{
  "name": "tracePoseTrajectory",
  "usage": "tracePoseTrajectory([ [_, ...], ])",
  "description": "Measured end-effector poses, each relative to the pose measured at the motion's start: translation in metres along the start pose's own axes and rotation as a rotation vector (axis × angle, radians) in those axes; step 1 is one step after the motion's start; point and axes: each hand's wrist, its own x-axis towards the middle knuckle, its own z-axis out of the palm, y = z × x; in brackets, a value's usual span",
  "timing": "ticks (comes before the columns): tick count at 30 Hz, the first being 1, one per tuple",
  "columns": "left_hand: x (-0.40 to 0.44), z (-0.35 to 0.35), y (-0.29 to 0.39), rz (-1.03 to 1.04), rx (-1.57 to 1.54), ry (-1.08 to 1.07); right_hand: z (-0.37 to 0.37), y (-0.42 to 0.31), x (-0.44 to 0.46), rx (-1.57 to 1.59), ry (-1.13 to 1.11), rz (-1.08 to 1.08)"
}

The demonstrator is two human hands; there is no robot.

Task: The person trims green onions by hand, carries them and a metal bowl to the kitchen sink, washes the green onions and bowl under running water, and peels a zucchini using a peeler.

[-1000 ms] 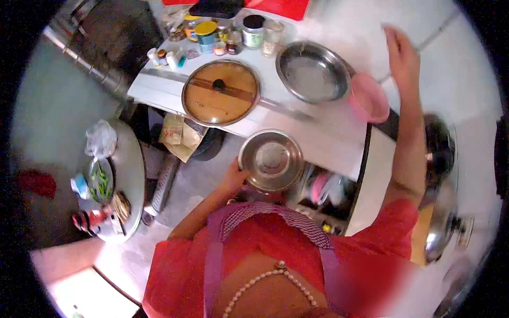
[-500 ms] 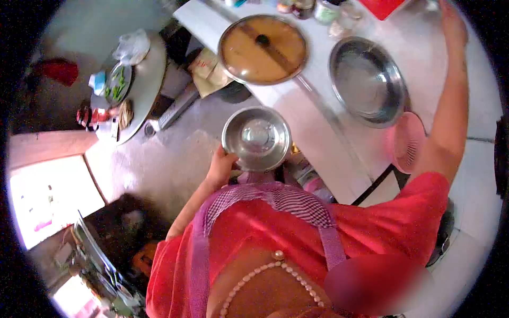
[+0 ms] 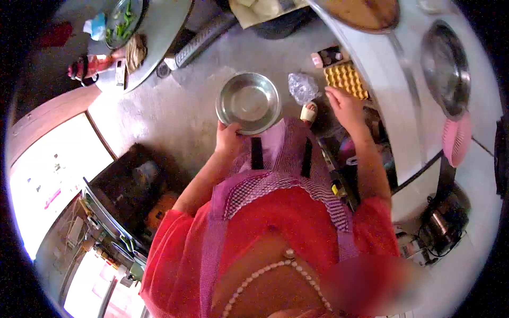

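My left hand (image 3: 229, 139) grips the near rim of a round stainless steel bowl (image 3: 248, 103), held out over the floor in front of my apron. The bowl's inside faces up toward me. Off to the right, my right hand (image 3: 347, 110) hangs beside the table's edge with its fingers curled together; whatever they may hold is hidden. Just beyond those fingers is a yellow egg tray (image 3: 347, 78), lower than the tabletop. A crumpled clear plastic bag (image 3: 303, 88) lies left of this hand.
On the white table (image 3: 379, 69) are a lidded pan (image 3: 366, 13), a large metal basin (image 3: 446, 69) and a pink basket (image 3: 457, 140). A grey table (image 3: 159, 32) at upper left bears a plate of green vegetables (image 3: 123, 26). My sandalled foot (image 3: 308, 112) shows below.
My right arm has come back from the table's far right side to beside its edge. The view has swung down and right; the bowl stays in my left hand.
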Motion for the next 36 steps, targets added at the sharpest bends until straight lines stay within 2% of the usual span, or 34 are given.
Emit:
tracePoseTrajectory([
  [2, 0.014, -0.058, -0.01, -0.048, 0.142, 0.094, 0.095, 0.064, -0.004, -0.016, -0.217, 0.176],
  [3, 0.022, -0.087, -0.024, 0.165, 0.276, 0.038, 0.133, 0.092, -0.005, -0.023, -0.247, 0.211],
  [5, 0.014, -0.115, -0.033, 0.183, 0.258, 0.118, 0.207, 0.142, -0.027, -0.024, -0.314, 0.305],
  [6, 0.013, -0.111, -0.027, 0.01, 0.089, 0.256, 0.252, 0.179, -0.039, -0.045, -0.305, 0.391],
  [8, 0.017, -0.113, -0.033, -0.044, 0.026, 0.289, 0.338, 0.251, -0.046, -0.098, -0.274, 0.544],
  [9, 0.018, -0.116, -0.041, -0.077, -0.002, 0.312, 0.372, 0.27, -0.04, 0.095, -0.251, 0.719],
  [11, 0.031, -0.118, -0.055, -0.117, 0.059, 0.343, 0.392, 0.28, -0.023, 0.261, -0.261, 0.746],
  [15, 0.062, -0.131, -0.083, -0.264, 0.178, 0.378, 0.437, 0.302, 0.022, 0.013, -0.259, 0.601],
  [20, 0.084, -0.177, -0.134, -0.164, 0.109, 0.362, 0.488, 0.354, 0.063, 0.12, -0.382, 0.843],
  [22, 0.091, -0.162, -0.125, -0.213, 0.065, 0.459, 0.497, 0.357, 0.076, 0.246, -0.401, 0.95],
  [24, 0.082, -0.16, -0.116, -0.296, 0.032, 0.503, 0.498, 0.343, 0.083, 0.408, -0.254, 0.997],
  [25, 0.08, -0.154, -0.11, -0.294, 0.024, 0.492, 0.49, 0.324, 0.085, 0.533, -0.096, 0.953],
  [27, 0.074, -0.143, -0.098, -0.272, -0.007, 0.468, 0.434, 0.252, 0.093, 0.862, 0.227, 0.612],
  [28, 0.067, -0.138, -0.092, -0.248, -0.04, 0.463, 0.399, 0.223, 0.098, 0.774, 0.354, 0.377],
  [30, 0.059, -0.129, -0.082, -0.196, -0.102, 0.444, 0.319, 0.148, 0.099, 0.586, 0.699, 0.207],
  [31, 0.054, -0.119, -0.069, -0.217, -0.084, 0.432, 0.308, 0.205, 0.089, 0.558, 0.003, 0.375],
  [33, 0.051, -0.108, -0.06, -0.201, -0.152, 0.337, 0.302, 0.26, 0.023, 0.318, -0.637, 0.417],
  [35, 0.035, -0.108, -0.057, -0.144, -0.14, 0.291, 0.298, 0.211, -0.065, 0.008, -0.484, 0.169],
  [36, 0.035, -0.11, -0.054, -0.089, -0.099, 0.28, 0.296, 0.19, -0.065, -0.057, -0.424, 0.132],
])
